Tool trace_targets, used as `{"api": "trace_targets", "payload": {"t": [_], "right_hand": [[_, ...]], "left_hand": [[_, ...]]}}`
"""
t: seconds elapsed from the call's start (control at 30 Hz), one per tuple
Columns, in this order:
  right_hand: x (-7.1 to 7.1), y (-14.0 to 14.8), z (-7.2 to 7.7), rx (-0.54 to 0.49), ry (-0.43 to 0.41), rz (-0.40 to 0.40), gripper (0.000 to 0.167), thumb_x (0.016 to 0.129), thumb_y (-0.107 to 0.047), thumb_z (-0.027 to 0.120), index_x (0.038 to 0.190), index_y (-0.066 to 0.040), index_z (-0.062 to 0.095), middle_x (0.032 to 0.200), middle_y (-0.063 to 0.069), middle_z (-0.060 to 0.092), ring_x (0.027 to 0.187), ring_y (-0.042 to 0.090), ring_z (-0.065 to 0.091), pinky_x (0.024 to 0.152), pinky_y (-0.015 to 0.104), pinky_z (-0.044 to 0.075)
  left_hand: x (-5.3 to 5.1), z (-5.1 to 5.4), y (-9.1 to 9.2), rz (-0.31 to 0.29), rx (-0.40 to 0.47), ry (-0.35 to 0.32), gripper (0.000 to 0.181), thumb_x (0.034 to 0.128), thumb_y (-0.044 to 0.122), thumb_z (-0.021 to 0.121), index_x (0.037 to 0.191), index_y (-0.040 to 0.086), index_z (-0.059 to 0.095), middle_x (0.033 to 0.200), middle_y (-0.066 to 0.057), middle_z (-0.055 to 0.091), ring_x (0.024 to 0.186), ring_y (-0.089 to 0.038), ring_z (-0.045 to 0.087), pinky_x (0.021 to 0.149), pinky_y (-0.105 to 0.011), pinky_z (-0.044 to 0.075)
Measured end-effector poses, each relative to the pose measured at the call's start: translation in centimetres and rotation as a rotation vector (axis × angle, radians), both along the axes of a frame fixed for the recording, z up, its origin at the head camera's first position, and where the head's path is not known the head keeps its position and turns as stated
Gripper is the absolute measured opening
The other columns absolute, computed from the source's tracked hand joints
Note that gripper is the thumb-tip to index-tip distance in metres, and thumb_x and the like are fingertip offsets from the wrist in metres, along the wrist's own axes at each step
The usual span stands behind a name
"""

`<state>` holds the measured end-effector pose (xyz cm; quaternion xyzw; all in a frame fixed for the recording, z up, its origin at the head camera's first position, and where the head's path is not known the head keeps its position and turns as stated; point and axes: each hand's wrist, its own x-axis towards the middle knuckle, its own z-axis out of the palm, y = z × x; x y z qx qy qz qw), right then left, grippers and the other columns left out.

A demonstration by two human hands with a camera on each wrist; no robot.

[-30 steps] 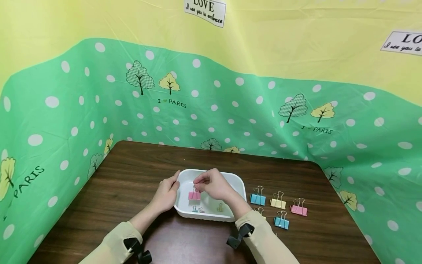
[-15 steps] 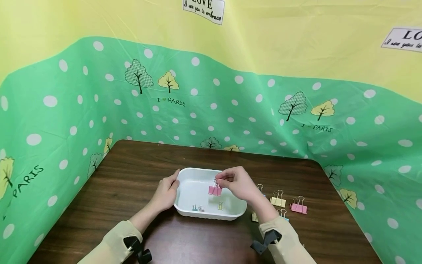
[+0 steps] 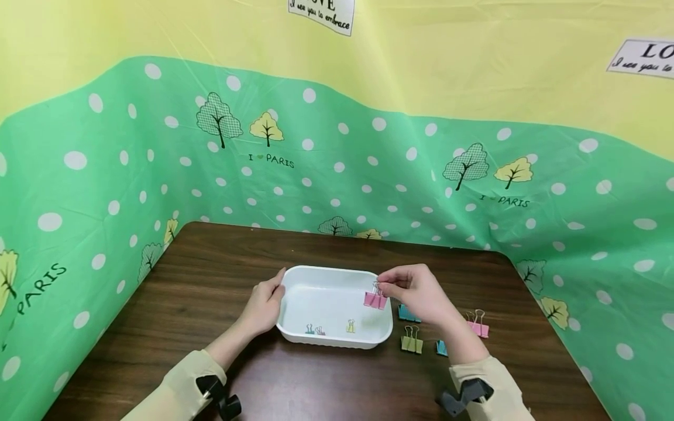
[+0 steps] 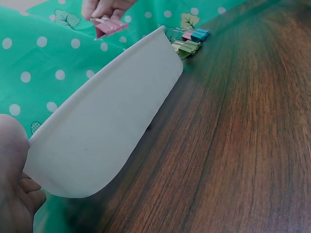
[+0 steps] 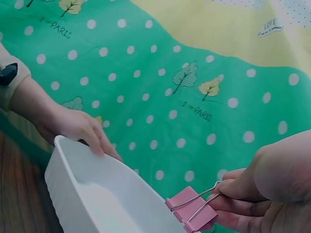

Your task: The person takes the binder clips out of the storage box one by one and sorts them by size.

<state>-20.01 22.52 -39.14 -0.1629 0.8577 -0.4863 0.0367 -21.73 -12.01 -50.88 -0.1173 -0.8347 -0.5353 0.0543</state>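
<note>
My right hand (image 3: 421,292) pinches the wire handles of a pink binder clip (image 3: 375,300), which hangs over the right rim of a white tray (image 3: 326,343). In the right wrist view the pink clip (image 5: 192,209) dangles from thumb and fingers (image 5: 233,194) beside the tray wall. My left hand (image 3: 265,304) grips the tray's left end, thumb at the rim; the left wrist view shows that hand (image 4: 17,179) at the tray's near corner. Inside the tray's front lie small shapes: a teal one (image 3: 309,329), a pink one (image 3: 319,331) and a yellow one (image 3: 350,326).
Right of the tray on the brown table (image 3: 210,280) stand a yellow clip (image 3: 412,344), a blue clip (image 3: 408,313), another blue clip (image 3: 441,348) partly behind my right arm, and a pink clip (image 3: 479,328). A green and yellow curtain (image 3: 337,175) hangs behind the table.
My right hand has carried the pink clip rightward from over the tray's left part to its right rim. My left hand keeps its grip on the tray.
</note>
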Motion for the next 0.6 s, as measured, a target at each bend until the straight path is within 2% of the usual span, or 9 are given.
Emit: {"api": "trace_targets", "payload": {"t": [0.17, 0.4, 0.6], "right_hand": [[0.7, 1.4, 0.6, 0.007, 0.003, -0.013, 0.015, 0.096, -0.001, 0.075, 0.109, 0.006, 0.078, 0.093, 0.010, 0.078, 0.081, 0.028, 0.074, 0.071, 0.030, 0.063], [1.6, 3.6, 0.8, 0.020, 0.044, -0.032, 0.012, 0.096, -0.003, 0.077, 0.106, 0.002, 0.080, 0.091, 0.008, 0.078, 0.077, 0.022, 0.073, 0.065, 0.031, 0.061], [2.2, 5.4, 1.0, 0.005, 0.046, -0.043, 0.014, 0.096, -0.001, 0.076, 0.108, 0.006, 0.078, 0.095, 0.012, 0.078, 0.081, 0.021, 0.075, 0.071, 0.030, 0.063]], "left_hand": [[0.0, 0.0, 0.0, -0.005, 0.010, -0.003, 0.048, 0.1085, 0.003, 0.046, 0.154, -0.012, 0.043, 0.156, -0.025, 0.046, 0.141, -0.034, 0.048, 0.116, -0.049, 0.038], [0.0, 0.0, 0.0, -0.008, 0.002, -0.005, 0.048, 0.1087, 0.003, 0.045, 0.154, -0.013, 0.042, 0.156, -0.026, 0.046, 0.142, -0.035, 0.047, 0.117, -0.050, 0.037], [0.0, 0.2, 0.0, -0.007, 0.000, -0.009, 0.048, 0.1087, 0.002, 0.045, 0.154, -0.013, 0.042, 0.156, -0.025, 0.045, 0.142, -0.035, 0.047, 0.117, -0.050, 0.037]]}}
